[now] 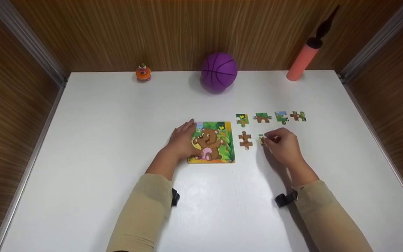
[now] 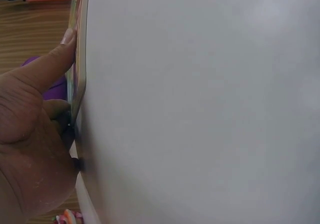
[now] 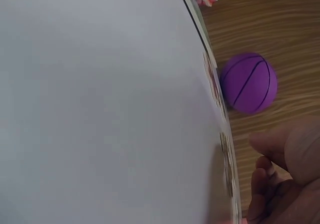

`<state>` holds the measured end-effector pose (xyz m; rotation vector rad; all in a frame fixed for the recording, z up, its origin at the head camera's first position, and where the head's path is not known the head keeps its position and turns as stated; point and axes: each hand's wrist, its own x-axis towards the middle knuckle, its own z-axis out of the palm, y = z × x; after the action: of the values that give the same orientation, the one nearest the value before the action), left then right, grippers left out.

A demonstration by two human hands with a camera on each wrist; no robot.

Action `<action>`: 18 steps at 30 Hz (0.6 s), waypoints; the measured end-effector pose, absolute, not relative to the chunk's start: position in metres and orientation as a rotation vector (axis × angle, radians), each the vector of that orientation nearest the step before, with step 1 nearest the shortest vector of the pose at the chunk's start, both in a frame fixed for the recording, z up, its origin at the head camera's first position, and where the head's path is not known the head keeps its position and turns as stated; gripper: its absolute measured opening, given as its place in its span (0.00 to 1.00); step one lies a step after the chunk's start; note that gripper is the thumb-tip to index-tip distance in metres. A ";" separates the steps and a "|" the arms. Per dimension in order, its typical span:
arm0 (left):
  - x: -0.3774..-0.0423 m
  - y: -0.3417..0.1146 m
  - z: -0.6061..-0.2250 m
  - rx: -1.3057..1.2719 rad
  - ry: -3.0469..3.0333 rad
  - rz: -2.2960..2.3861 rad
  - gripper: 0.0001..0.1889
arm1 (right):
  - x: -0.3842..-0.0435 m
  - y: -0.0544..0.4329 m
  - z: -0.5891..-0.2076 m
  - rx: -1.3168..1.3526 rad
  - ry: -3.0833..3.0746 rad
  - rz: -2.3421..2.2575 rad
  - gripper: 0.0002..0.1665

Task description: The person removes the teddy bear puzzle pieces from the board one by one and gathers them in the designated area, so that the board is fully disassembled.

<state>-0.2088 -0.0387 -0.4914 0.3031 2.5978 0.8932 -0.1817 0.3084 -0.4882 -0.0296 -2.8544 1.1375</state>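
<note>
My left hand [image 1: 183, 140] holds a square jigsaw puzzle board [image 1: 227, 147] with a bear picture by its left side. The thumb [image 2: 62, 53] lies over the picture face in the left wrist view, and the other fingers reach along the far edge. Just over a small jigsaw piece [image 1: 260, 140] at the right is my right hand [image 1: 285, 147], partly covering it in the head view. In the right wrist view its fingers are bent, thumb and index finger apart, while jigsaw pieces [image 3: 227, 164] lie flat on the table nearby.
A brown jigsaw piece [image 1: 245, 140] lies beside the board, below a row of several others [image 1: 262, 118]. Along the back wall stand a small orange toy figure [image 1: 143, 72], a purple ball [image 1: 219, 71] and a coral hand pump [image 1: 303, 61]. Wooden panels [image 1: 187, 35] enclose the white table [image 1: 100, 122].
</note>
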 end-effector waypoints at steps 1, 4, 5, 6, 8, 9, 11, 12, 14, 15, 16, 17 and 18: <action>-0.209 -0.038 -0.491 0.306 2.599 0.888 0.62 | -0.181 0.306 -0.488 -0.017 -2.853 1.146 0.10; -0.208 -0.038 -0.490 0.315 2.605 0.878 0.61 | -0.178 0.298 -0.489 0.033 -2.851 1.163 0.09; -0.208 -0.037 -0.490 0.317 2.606 0.874 0.61 | -0.177 0.294 -0.489 0.052 -2.848 1.167 0.09; -0.208 -0.037 -0.490 0.322 2.608 0.870 0.61 | -0.176 0.291 -0.489 0.068 -2.846 1.176 0.09; -0.208 -0.038 -0.490 0.324 2.611 0.867 0.61 | -0.175 0.283 -0.490 0.080 -2.853 1.196 0.08; -0.208 -0.038 -0.490 0.322 2.612 0.865 0.61 | -0.174 0.279 -0.490 0.082 -2.857 1.208 0.08; -0.208 -0.038 -0.490 0.324 2.613 0.867 0.61 | -0.173 0.272 -0.489 0.100 -2.859 1.222 0.08; -0.208 -0.038 -0.490 0.325 2.611 0.870 0.61 | -0.173 0.269 -0.488 0.106 -2.864 1.230 0.08; -0.208 -0.037 -0.490 0.326 2.608 0.874 0.61 | -0.173 0.263 -0.488 0.134 -2.871 1.236 0.09; -0.208 -0.037 -0.491 0.328 2.606 0.877 0.61 | -0.172 0.261 -0.488 0.153 -2.872 1.240 0.09; -0.208 -0.037 -0.491 0.329 2.604 0.881 0.61 | -0.172 0.259 -0.487 0.171 -2.875 1.244 0.10; -0.208 -0.037 -0.491 0.328 2.601 0.882 0.61 | -0.172 0.257 -0.487 0.181 -2.879 1.251 0.10; -0.208 -0.037 -0.491 0.328 2.599 0.882 0.61 | -0.171 0.255 -0.487 0.194 -2.881 1.260 0.10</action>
<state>-0.2080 -0.0372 -0.4911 0.3282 2.5995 0.8824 -0.1712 0.2549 -0.4875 0.1937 -2.8813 1.2596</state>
